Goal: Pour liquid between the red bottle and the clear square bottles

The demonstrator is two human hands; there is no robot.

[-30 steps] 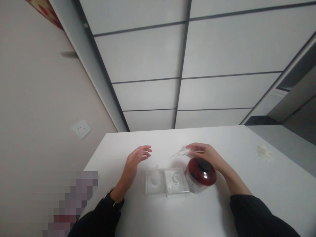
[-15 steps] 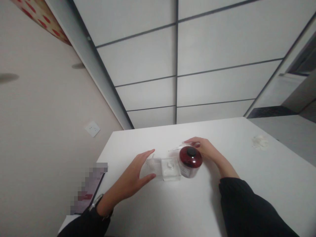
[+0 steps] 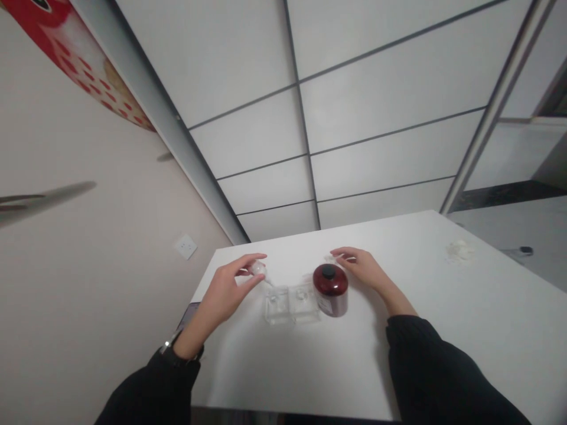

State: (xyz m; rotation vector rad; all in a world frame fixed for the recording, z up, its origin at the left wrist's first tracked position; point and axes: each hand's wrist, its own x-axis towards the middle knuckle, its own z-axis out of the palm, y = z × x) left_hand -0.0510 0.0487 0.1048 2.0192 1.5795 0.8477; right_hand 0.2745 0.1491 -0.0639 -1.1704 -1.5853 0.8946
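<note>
My left hand (image 3: 234,283) pinches a small, clear, rounded piece (image 3: 257,268) between thumb and fingers; a thin stem seems to point down from it. Just right of and below that hand stand two clear square boxes side by side, a left box (image 3: 277,319) and a right box (image 3: 305,317), each with a round fitting on top. A dark red bottle (image 3: 334,287) with a black cap stands upright against the right box. Behind the bottle, my right hand (image 3: 357,264) has curled fingers at a clear thin object (image 3: 330,258), partly hidden and too faint to name.
A white table (image 3: 274,366) carries these things. Crumpled whitish material (image 3: 460,252) lies at its right. A device with a dark edge (image 3: 188,313) rests at the left edge, partly behind my forearm. A wall socket (image 3: 186,247) and white panelled doors (image 3: 274,183) stand beyond.
My left hand has moved from around the left box up and left, and now holds the rounded clear piece. My right hand stays behind the bottle. The view has tilted.
</note>
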